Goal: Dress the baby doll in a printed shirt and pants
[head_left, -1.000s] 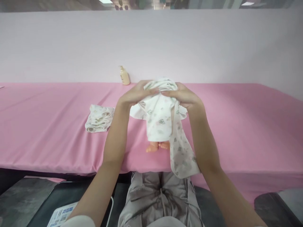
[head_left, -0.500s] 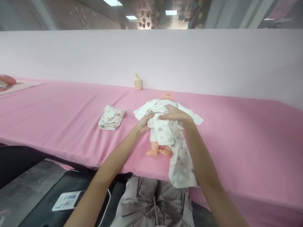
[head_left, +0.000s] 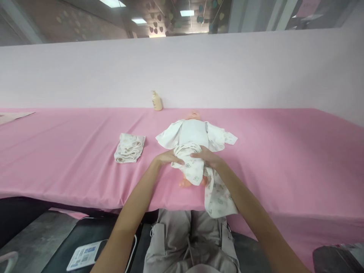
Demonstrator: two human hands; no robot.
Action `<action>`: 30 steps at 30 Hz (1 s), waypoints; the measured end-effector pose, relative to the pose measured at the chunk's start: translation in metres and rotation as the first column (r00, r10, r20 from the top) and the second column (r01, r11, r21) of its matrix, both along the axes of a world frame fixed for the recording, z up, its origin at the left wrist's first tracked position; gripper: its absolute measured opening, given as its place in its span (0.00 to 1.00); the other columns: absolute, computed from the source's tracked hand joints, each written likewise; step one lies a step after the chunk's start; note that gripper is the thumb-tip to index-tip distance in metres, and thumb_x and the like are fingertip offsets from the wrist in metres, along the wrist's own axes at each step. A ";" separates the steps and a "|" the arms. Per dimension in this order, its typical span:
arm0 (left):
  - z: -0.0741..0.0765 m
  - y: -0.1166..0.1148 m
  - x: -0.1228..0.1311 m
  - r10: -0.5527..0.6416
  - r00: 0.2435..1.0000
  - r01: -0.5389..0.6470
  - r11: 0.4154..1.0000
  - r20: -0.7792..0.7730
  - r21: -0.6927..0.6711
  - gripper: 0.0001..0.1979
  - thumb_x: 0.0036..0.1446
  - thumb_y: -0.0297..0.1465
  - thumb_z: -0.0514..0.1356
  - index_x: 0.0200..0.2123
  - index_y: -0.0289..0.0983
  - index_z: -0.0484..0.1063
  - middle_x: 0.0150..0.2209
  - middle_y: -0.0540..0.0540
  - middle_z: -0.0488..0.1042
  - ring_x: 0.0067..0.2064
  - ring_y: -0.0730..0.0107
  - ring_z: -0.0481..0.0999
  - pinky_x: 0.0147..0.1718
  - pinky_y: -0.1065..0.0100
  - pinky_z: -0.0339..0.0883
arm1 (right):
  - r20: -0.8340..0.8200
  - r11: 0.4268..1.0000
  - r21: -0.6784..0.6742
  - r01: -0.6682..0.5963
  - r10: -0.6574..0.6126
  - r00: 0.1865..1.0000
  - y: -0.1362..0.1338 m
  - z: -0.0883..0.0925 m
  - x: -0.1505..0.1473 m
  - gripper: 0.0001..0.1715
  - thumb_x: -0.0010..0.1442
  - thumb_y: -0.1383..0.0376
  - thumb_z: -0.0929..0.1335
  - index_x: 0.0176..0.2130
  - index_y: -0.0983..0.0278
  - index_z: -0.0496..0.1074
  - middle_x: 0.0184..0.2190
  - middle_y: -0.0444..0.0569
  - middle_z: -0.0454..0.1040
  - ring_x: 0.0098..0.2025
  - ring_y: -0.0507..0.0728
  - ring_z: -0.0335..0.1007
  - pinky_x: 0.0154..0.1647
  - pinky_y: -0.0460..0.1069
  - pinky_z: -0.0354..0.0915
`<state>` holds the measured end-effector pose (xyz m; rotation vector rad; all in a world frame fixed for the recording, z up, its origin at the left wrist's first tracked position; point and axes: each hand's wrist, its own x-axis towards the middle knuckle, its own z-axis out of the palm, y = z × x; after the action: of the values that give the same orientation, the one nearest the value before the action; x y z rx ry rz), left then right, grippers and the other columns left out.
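Note:
A baby doll (head_left: 193, 131) lies on its back on the pink-covered table, feet towards me, in a white top with sleeves spread. Over its lower body I hold white printed baby pants (head_left: 195, 171), bunched into a ring at the upper end. My left hand (head_left: 171, 157) grips the ring's left side, thumb in front. My right hand (head_left: 209, 156) grips its right side in the same way. One pant leg (head_left: 219, 195) hangs over the table's front edge. The cloth covers most of the doll's legs; parts of the feet show below.
To the left sits a folded printed cloth (head_left: 130, 148). A cream pump bottle (head_left: 157, 101) stands near the white wall (head_left: 182, 72). A pale mat (head_left: 14, 116) lies at the far left. Below the table are a dark seat (head_left: 82, 235) and a phone-like item with a label (head_left: 85, 256).
My hands have brought the bunched pants down from the doll's belly towards its legs, uncovering more of the white top. My view has turned slightly right.

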<state>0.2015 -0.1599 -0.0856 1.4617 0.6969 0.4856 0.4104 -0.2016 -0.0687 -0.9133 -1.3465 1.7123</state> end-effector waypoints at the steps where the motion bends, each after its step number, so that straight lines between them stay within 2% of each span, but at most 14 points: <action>1: -0.003 0.000 0.001 0.065 0.995 -0.064 0.998 0.073 -0.018 0.30 0.33 0.30 0.72 0.45 0.33 0.73 0.40 0.40 0.78 0.44 0.56 0.77 0.42 0.63 0.70 | 0.048 0.998 0.032 -0.045 0.043 0.998 0.000 0.001 0.001 0.31 0.39 0.65 0.78 0.45 0.65 0.72 0.43 0.51 0.76 0.44 0.58 0.72 0.44 0.50 0.69; 3: -0.010 0.001 0.004 0.184 0.961 -0.171 0.982 0.205 -0.081 0.30 0.32 0.34 0.73 0.42 0.31 0.74 0.38 0.37 0.79 0.43 0.53 0.77 0.42 0.61 0.70 | 0.134 0.995 0.063 -0.080 0.071 0.988 0.001 0.003 0.003 0.34 0.37 0.68 0.78 0.46 0.64 0.72 0.44 0.49 0.76 0.46 0.58 0.71 0.46 0.50 0.69; 5: -0.015 0.002 0.009 0.266 0.924 -0.234 0.961 0.274 -0.144 0.29 0.32 0.37 0.72 0.41 0.31 0.74 0.37 0.36 0.79 0.41 0.53 0.78 0.42 0.61 0.71 | 0.168 0.998 0.039 -0.041 0.034 0.985 0.002 0.002 0.004 0.31 0.40 0.68 0.77 0.45 0.64 0.72 0.43 0.49 0.76 0.45 0.58 0.71 0.46 0.50 0.69; 7: -0.017 0.003 0.014 0.317 0.906 -0.271 0.943 0.280 -0.191 0.27 0.37 0.39 0.71 0.41 0.32 0.73 0.38 0.37 0.79 0.41 0.54 0.78 0.40 0.62 0.71 | 0.123 1.000 -0.012 0.014 -0.012 0.992 0.002 0.001 0.003 0.25 0.44 0.66 0.76 0.44 0.65 0.72 0.40 0.50 0.77 0.42 0.57 0.73 0.43 0.50 0.69; 9: -0.017 0.004 0.017 0.339 0.906 -0.284 0.931 0.255 -0.229 0.25 0.41 0.39 0.69 0.42 0.33 0.73 0.38 0.38 0.79 0.40 0.57 0.78 0.39 0.64 0.72 | 0.007 0.996 -0.063 0.064 -0.064 0.998 0.002 -0.001 0.000 0.20 0.48 0.65 0.74 0.42 0.66 0.72 0.39 0.50 0.77 0.40 0.57 0.73 0.42 0.50 0.70; 12: -0.016 0.007 0.018 0.334 0.915 -0.274 0.925 0.224 -0.263 0.24 0.43 0.40 0.68 0.43 0.33 0.73 0.40 0.39 0.79 0.41 0.59 0.78 0.39 0.66 0.72 | -0.157 0.979 -0.158 0.127 -0.151 0.976 0.004 -0.003 -0.006 0.14 0.51 0.66 0.72 0.40 0.66 0.72 0.37 0.51 0.77 0.38 0.56 0.74 0.41 0.49 0.70; 14: -0.016 0.008 0.016 0.290 0.932 -0.236 0.941 0.217 -0.244 0.28 0.38 0.39 0.71 0.43 0.33 0.73 0.40 0.39 0.79 0.41 0.57 0.78 0.38 0.66 0.72 | -0.211 0.965 -0.211 0.159 -0.203 0.956 0.006 -0.005 -0.008 0.13 0.51 0.66 0.71 0.39 0.67 0.72 0.35 0.51 0.77 0.37 0.56 0.74 0.40 0.48 0.70; 17: -0.017 0.010 0.012 0.188 0.964 -0.153 0.970 0.188 -0.190 0.35 0.28 0.31 0.74 0.45 0.32 0.72 0.39 0.39 0.79 0.42 0.53 0.77 0.37 0.66 0.72 | -0.252 0.958 -0.229 0.174 -0.231 0.940 0.009 -0.008 -0.009 0.14 0.51 0.65 0.71 0.39 0.67 0.72 0.35 0.51 0.77 0.38 0.56 0.74 0.39 0.48 0.70; 20: -0.019 0.011 0.010 0.164 0.974 -0.132 0.972 0.156 -0.195 0.33 0.31 0.30 0.73 0.46 0.32 0.72 0.39 0.38 0.78 0.41 0.54 0.78 0.37 0.65 0.72 | -0.259 0.969 -0.197 0.146 -0.195 0.946 0.007 -0.007 -0.006 0.19 0.48 0.63 0.73 0.41 0.67 0.72 0.37 0.51 0.77 0.40 0.57 0.74 0.40 0.49 0.70; 25: -0.018 0.011 0.012 0.156 0.978 -0.128 0.973 0.135 -0.194 0.27 0.40 0.31 0.70 0.46 0.33 0.71 0.42 0.39 0.77 0.42 0.58 0.77 0.40 0.64 0.71 | -0.119 0.996 -0.086 -0.017 0.007 0.993 0.001 0.002 0.002 0.30 0.36 0.68 0.78 0.41 0.64 0.72 0.39 0.48 0.77 0.41 0.57 0.73 0.41 0.48 0.69; 30: -0.009 0.006 0.015 0.218 0.971 -0.200 0.964 0.094 -0.174 0.23 0.44 0.37 0.68 0.45 0.37 0.72 0.40 0.44 0.78 0.41 0.61 0.77 0.39 0.65 0.71 | 0.023 0.985 -0.149 0.091 -0.088 0.996 0.001 0.003 0.001 0.25 0.43 0.64 0.77 0.42 0.64 0.72 0.38 0.49 0.77 0.40 0.56 0.73 0.38 0.47 0.69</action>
<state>0.2170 -0.1544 -0.0944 1.2028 0.7870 0.6531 0.4113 -0.2007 -0.0661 -1.0580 -1.1807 1.7581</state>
